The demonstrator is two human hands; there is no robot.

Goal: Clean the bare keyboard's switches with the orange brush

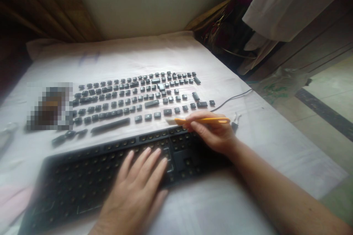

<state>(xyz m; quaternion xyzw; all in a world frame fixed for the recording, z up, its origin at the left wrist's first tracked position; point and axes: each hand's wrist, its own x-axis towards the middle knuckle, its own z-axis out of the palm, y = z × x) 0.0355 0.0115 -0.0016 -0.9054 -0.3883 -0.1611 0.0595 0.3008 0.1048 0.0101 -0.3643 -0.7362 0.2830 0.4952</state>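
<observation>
**Stripped keyboard, slim orange tool**

The left hand [138,183] lies flat and open, fingers spread, resting on the bare keyboard [82,180] at the near edge of the cloth-covered counter [275,143]. The right hand [213,134] is closed in a pinch around an orange pry tool [204,120], held level over the keyboard's far right corner. The tool looks light, thin and probably a little flexible, so it is best gripped mid-shaft. Loose keycaps [132,99] lie in rows beyond.

A home room: cloth-covered table [275,143], brown curtain [49,7], hanging clothes [289,3].

Black keyboard [82,180] lies flat, switches bare; thin orange stick [212,120] level over its far edge
</observation>
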